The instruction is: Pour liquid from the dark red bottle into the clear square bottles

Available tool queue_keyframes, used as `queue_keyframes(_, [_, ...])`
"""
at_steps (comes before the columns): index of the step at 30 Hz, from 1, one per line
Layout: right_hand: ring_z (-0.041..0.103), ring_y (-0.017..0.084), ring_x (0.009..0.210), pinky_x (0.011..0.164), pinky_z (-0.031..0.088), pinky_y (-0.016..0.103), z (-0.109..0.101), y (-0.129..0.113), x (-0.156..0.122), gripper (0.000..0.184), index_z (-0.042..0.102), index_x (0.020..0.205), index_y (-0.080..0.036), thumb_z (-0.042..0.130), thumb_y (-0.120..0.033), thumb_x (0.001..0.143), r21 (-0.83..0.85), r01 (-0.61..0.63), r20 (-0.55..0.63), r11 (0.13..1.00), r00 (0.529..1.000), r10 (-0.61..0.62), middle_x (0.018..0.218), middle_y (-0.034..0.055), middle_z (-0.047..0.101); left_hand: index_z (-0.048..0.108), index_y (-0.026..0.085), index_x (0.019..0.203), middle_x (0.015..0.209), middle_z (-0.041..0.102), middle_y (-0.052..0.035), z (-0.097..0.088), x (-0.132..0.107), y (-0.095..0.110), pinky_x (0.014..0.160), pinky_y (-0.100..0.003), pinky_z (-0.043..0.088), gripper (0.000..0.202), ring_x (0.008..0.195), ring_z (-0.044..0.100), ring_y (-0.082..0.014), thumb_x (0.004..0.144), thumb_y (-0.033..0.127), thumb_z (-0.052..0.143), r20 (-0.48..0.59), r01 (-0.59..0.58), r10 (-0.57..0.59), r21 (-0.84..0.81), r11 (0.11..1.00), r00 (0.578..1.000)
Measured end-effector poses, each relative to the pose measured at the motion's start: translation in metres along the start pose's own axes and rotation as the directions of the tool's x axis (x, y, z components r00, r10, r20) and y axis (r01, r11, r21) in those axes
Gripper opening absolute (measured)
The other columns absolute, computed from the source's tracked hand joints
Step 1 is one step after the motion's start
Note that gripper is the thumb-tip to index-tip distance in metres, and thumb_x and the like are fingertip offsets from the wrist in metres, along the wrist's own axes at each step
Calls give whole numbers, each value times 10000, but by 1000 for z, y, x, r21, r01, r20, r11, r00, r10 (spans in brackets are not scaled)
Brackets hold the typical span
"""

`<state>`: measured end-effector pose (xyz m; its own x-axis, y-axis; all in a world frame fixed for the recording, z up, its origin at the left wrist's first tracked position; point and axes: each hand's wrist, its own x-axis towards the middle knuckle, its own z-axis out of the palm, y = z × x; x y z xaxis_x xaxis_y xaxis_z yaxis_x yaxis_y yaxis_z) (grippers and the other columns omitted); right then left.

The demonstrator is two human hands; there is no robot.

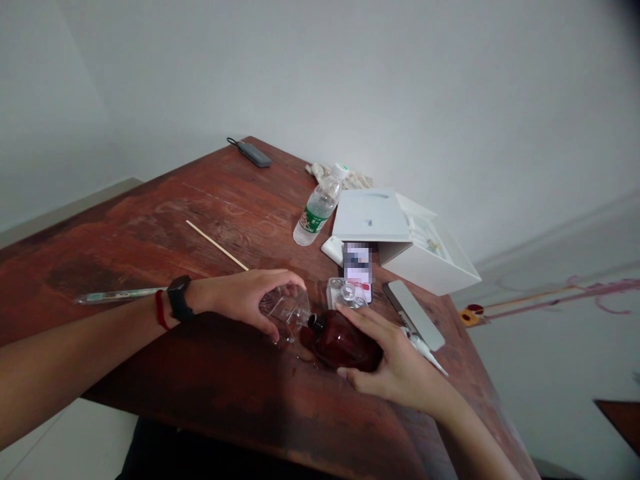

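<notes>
My left hand (245, 300) grips a small clear bottle (285, 310) from above, tilted on its side with its neck towards the right. My right hand (395, 367) holds a dark amber bottle (345, 341) low over the table, its fingers across the shoulder and its black neck (315, 323) meeting the mouth of the clear bottle. Both bottles lie nearly level. A black wristwatch (179, 298) and a red cord bracelet (161, 310) sit on my left wrist. Wet spots (295, 353) mark the wood beneath the bottles.
A reddish wooden table (150, 247) holds a plastic water bottle (317, 210), an open white box (400, 233), a clear lens case (345, 293), a blurred card (357, 263), a silver device (413, 313), a white tube (425, 353), a wooden stick (217, 245) and a power bank (254, 154).
</notes>
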<state>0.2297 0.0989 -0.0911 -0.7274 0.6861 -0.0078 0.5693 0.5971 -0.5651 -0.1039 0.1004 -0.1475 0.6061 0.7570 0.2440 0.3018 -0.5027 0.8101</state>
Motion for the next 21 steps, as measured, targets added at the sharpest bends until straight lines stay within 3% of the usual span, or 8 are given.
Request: queue_keyframes(21, [768, 326, 1093, 931, 638, 462, -3, 1, 0, 843, 564, 1593, -246, 823, -245, 791, -29, 22, 23, 999, 999, -22, 1251, 123, 716, 606, 225, 1379, 1282, 725, -89, 2, 0, -5, 978, -356, 554, 805, 1141, 728, -297, 723, 418, 1032, -1, -19, 19, -15, 1000, 1000])
